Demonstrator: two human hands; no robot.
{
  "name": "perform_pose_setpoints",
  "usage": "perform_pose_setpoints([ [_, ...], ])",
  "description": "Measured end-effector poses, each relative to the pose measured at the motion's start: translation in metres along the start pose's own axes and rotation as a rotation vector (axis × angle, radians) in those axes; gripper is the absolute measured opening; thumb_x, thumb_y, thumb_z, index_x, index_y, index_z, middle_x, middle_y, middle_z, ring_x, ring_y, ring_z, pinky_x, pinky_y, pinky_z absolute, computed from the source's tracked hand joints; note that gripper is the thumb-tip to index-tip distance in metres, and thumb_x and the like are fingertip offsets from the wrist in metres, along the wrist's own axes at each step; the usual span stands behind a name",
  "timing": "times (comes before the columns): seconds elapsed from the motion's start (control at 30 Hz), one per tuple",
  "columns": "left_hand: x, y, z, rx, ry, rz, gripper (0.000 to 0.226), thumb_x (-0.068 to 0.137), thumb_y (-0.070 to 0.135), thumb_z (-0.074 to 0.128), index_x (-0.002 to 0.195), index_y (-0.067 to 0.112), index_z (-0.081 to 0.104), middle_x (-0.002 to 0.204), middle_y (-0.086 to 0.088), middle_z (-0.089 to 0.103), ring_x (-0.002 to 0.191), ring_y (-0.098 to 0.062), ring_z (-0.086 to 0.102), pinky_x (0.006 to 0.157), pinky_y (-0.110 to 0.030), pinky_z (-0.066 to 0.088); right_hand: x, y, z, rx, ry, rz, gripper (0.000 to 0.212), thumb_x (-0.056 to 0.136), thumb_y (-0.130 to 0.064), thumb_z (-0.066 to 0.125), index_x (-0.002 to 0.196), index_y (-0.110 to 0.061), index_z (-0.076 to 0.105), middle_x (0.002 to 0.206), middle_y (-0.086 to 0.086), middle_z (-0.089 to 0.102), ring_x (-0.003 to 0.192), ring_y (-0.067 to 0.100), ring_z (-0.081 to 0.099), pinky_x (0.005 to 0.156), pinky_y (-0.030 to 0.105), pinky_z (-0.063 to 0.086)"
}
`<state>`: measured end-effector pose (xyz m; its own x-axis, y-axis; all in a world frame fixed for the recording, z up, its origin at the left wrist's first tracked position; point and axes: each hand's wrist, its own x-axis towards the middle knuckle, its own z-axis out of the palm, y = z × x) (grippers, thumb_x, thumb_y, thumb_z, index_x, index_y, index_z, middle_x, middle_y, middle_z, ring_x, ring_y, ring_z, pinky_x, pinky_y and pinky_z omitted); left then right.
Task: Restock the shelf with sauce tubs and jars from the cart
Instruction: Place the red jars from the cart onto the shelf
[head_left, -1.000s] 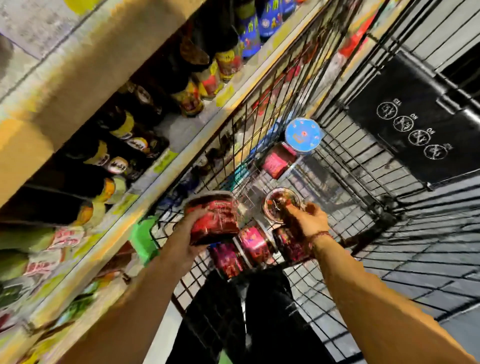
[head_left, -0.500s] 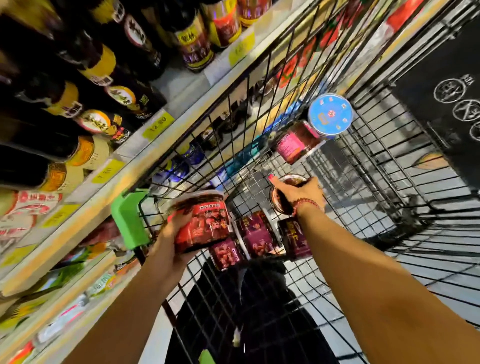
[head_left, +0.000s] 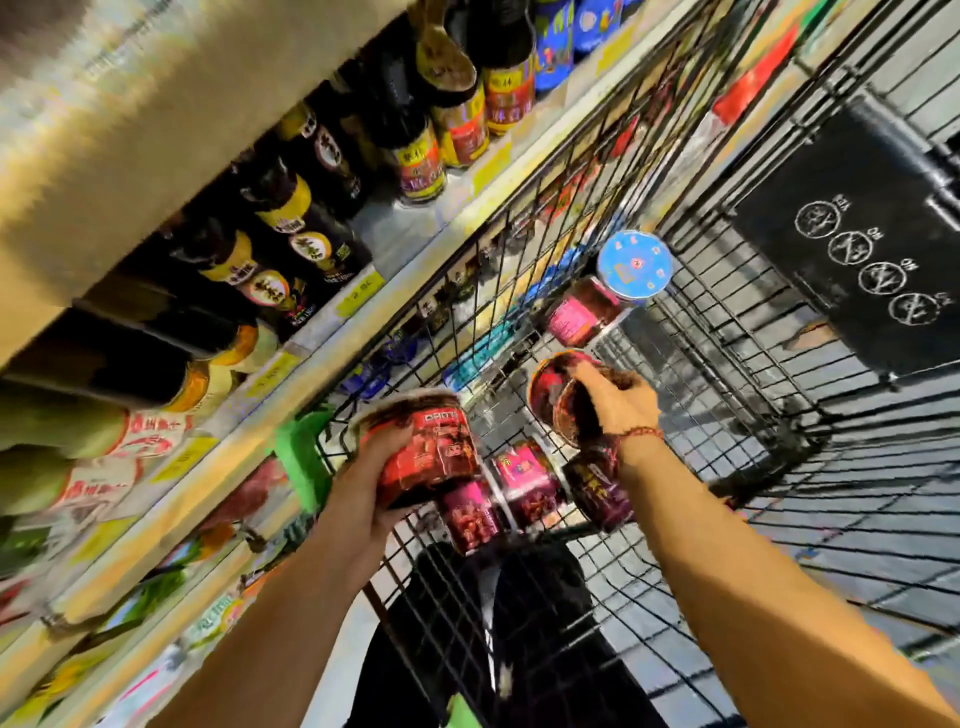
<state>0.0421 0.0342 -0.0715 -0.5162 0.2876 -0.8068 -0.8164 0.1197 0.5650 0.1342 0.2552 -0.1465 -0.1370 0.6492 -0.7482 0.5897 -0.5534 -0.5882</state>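
A person's left hand (head_left: 363, 501) grips a red-labelled sauce tub (head_left: 426, 452) over the wire cart (head_left: 769, 291), beside a shelf (head_left: 415, 234) of dark bottles (head_left: 332, 150); the right hand (head_left: 618, 408) clasps a second tub (head_left: 556, 397) inside the cart.

Cart (head_left: 789, 436) is standing right of the shelf (head_left: 415, 265), just beside it. Bottles (head_left: 291, 223) are sitting in rows on the shelf. Left hand (head_left: 363, 488) is holding a tub (head_left: 426, 447) at the cart's near left corner. Right hand (head_left: 618, 402) is gripping a jar (head_left: 556, 400) inside the cart. Three jars (head_left: 527, 480) are lying side by side at the near end, under both hands. Lone jar (head_left: 623, 275) is lying farther in, beyond the right hand. Panel (head_left: 852, 234) is sitting at the far right.
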Motion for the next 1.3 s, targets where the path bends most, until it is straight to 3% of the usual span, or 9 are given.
perform_pose_setpoints([
  [0.13,-0.012,0.016,0.007,0.024,-0.057,0.007,0.042,0.062,0.032,0.066,0.101,0.019,0.061,0.083,-0.003,0.075,0.077,-0.017,0.071,0.084,-0.040,0.051,-0.058,-0.013,-0.013,0.339,-0.061,-0.030,0.053,0.061,-0.040,0.084,0.100,-0.011,0.063,0.103,0.009,0.068,0.087,0.022,0.065,0.084,0.037,0.054],
  [0.33,-0.042,0.036,0.007,0.067,-0.152,-0.033,0.064,0.059,0.035,0.077,0.117,0.015,0.058,0.109,-0.012,0.068,0.103,-0.028,0.062,0.089,-0.039,0.049,-0.149,-0.028,-0.018,0.661,-0.125,-0.115,0.091,0.042,-0.050,0.082,0.121,-0.011,0.060,0.114,0.014,0.069,0.099,0.031,0.069,0.089,0.052,0.054],
  [0.47,-0.058,0.055,0.002,0.020,-0.145,0.007,0.037,0.091,0.029,0.055,0.124,0.012,0.053,0.115,-0.007,0.062,0.106,-0.024,0.057,0.089,-0.037,0.046,-0.196,-0.034,-0.017,0.809,-0.131,-0.205,0.102,0.029,-0.056,0.091,0.118,-0.014,0.064,0.115,0.015,0.069,0.107,0.036,0.065,0.094,0.060,0.048],
  [0.63,-0.077,0.071,0.001,-0.034,-0.299,0.080,0.027,0.081,0.042,0.060,0.090,0.020,0.073,0.082,-0.007,0.072,0.071,-0.019,0.069,0.082,-0.042,0.056,-0.242,-0.024,-0.023,0.892,-0.242,-0.363,0.109,0.007,-0.053,0.093,0.106,-0.014,0.071,0.099,0.007,0.074,0.100,0.027,0.068,0.081,0.034,0.055],
  [0.73,-0.100,0.079,0.004,-0.066,-0.314,0.119,0.017,0.085,0.015,0.057,0.100,0.011,0.064,0.082,-0.009,0.070,0.057,-0.013,0.069,0.053,-0.028,0.057,-0.254,-0.025,-0.027,0.904,-0.288,-0.433,0.110,0.041,-0.044,0.094,0.130,0.002,0.047,0.130,0.029,0.054,0.111,0.034,0.054,0.099,0.057,0.041],
  [0.83,-0.118,0.082,0.000,0.002,-0.346,0.212,0.071,0.058,0.028,0.076,0.124,0.007,0.057,0.106,-0.015,0.068,0.077,-0.021,0.068,0.085,-0.041,0.053,-0.260,-0.024,-0.043,0.837,-0.347,-0.466,0.104,0.038,-0.044,0.093,0.122,0.000,0.051,0.111,0.018,0.064,0.099,0.027,0.059,0.091,0.047,0.047],
  [1.0,-0.160,0.074,-0.009,-0.021,-0.366,0.324,0.071,0.061,0.029,0.076,0.125,0.007,0.057,0.117,-0.015,0.066,0.092,-0.023,0.065,0.096,-0.042,0.046,-0.268,-0.030,-0.074,0.484,-0.478,-0.575,0.079,0.053,-0.026,0.086,0.118,0.002,0.053,0.073,-0.002,0.073,0.076,0.016,0.065,0.061,0.018,0.053],
  [1.17,-0.207,0.042,-0.021,-0.107,-0.298,0.396,0.090,0.046,0.045,0.077,0.126,0.011,0.055,0.120,-0.016,0.064,0.104,-0.027,0.062,0.091,-0.043,0.048,-0.287,-0.024,-0.102,0.387,-0.662,-0.608,0.069,0.041,-0.029,0.078,0.103,-0.005,0.062,0.079,0.003,0.074,0.071,0.011,0.070,0.058,0.017,0.051],
  [1.3,-0.238,0.009,-0.038,-0.125,-0.218,0.442,0.085,0.048,0.049,0.076,0.125,0.020,0.053,0.114,-0.008,0.066,0.108,-0.025,0.060,0.087,-0.040,0.048,-0.310,-0.011,-0.121,0.297,-0.953,-0.577,0.091,0.040,-0.036,0.095,0.116,0.001,0.061,0.108,0.019,0.070,0.096,0.027,0.068,0.079,0.032,0.055],
])
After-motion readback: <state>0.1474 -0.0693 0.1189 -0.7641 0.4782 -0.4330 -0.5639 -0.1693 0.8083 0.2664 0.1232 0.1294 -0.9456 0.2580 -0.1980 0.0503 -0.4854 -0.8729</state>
